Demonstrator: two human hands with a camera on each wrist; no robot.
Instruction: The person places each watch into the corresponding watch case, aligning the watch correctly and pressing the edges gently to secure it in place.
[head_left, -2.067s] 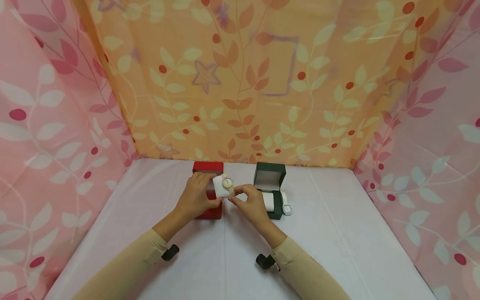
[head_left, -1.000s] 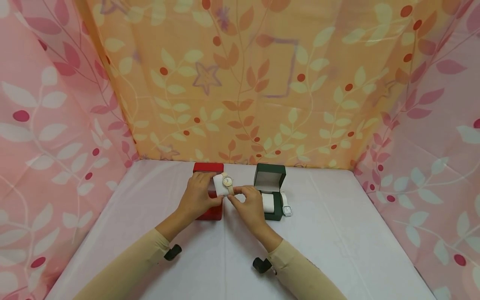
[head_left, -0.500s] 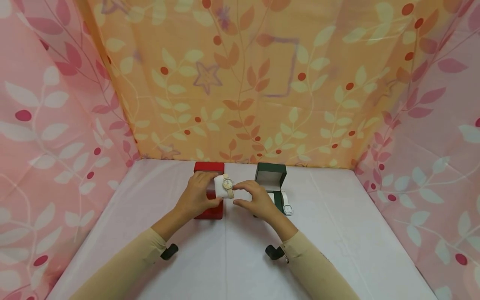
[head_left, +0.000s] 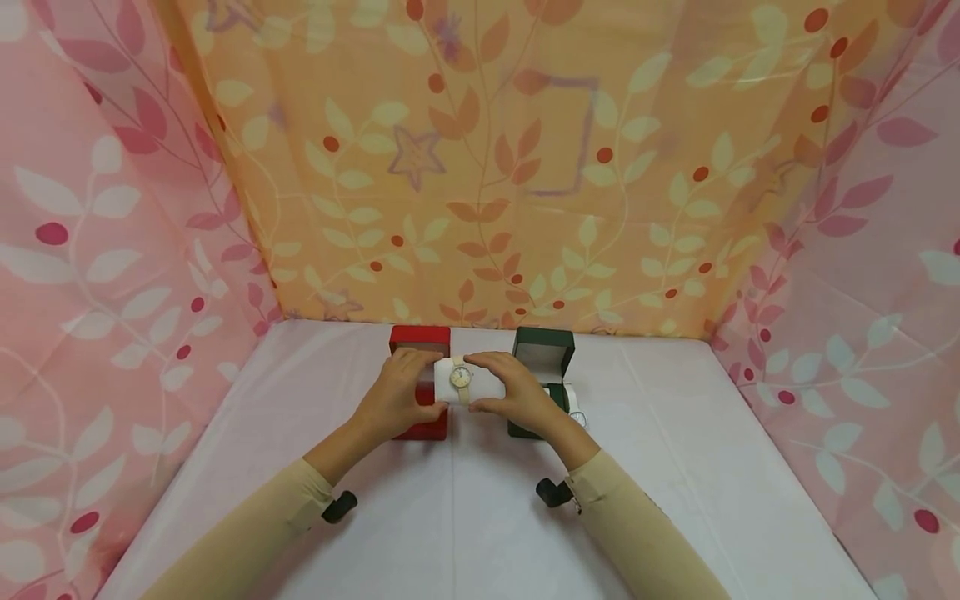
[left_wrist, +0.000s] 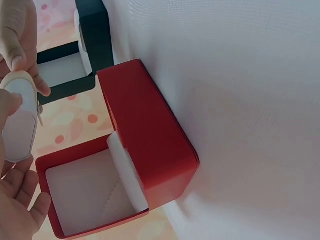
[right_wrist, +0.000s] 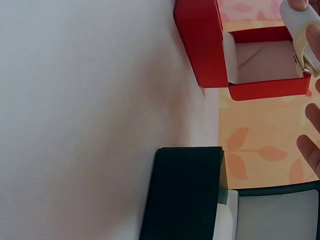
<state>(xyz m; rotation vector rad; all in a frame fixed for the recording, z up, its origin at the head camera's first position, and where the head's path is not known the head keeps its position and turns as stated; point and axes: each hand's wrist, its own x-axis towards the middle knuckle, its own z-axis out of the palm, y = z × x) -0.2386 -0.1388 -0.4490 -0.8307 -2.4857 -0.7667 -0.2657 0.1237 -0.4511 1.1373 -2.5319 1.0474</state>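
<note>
A wristwatch [head_left: 461, 377] with a beige strap is wrapped around a white watch cushion [head_left: 444, 385], raised over the table near the boxes. My left hand [head_left: 393, 396] grips the cushion's left end, thumb below and fingers above. On the other side, the thumb and fingers of my right hand [head_left: 525, 398] pinch the watch at the strap, top and bottom. Behind my left hand stands an open red watch box [head_left: 423, 429], its white-lined lid [left_wrist: 85, 190] raised. An open green watch box [head_left: 543, 337] is partly covered by my right hand, with a white cushion [right_wrist: 224, 222] in it.
A second watch [head_left: 577, 417] with a white strap lies against the right side of the green box, partly behind my right hand. The white-covered table [head_left: 457, 517] is bounded by an orange patterned curtain [head_left: 480, 167] behind and pink ones on both sides.
My right hand let go of the strap's lower end, drew back to the right, then closed on the watch from above and below. The cushion has shifted slightly right and down.
</note>
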